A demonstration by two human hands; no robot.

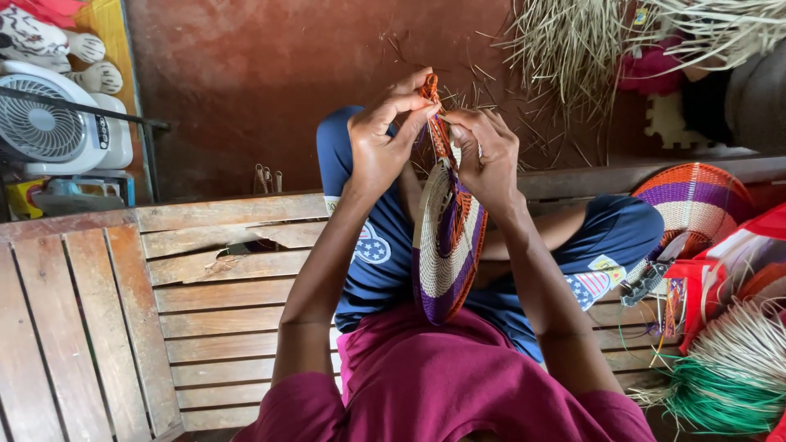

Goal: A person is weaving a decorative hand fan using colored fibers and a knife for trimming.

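Fingers of both my hands meet at the top edge of a woven fan [446,237], which stands on edge over my lap, its bands of purple, cream and orange curving down toward my maroon shirt [442,385]. My left hand [381,135] pinches the rim from the left side, thumb and forefinger clamped on the orange strip at the very top. My right hand [488,155] closes on the same rim from the right, fingers curled round the edge just below the left fingertips (the two hands nearly touch there). Beneath my wrists are my blue shorts [385,262], and under them the slatted wooden bench [221,319] I sit on.

Away from my fingers to the right, near my right elbow, lies a second finished fan [696,200] in the same stripes, with a red bag [737,254] beside it and a bundle of green and pale straw [729,376] lower down. Beyond my fingertips, loose dry straw [573,41] is heaped on the reddish floor [270,74]. Far off to the left of my left hand stands a small white electric fan [49,115], with a stuffed toy [49,41] behind it.
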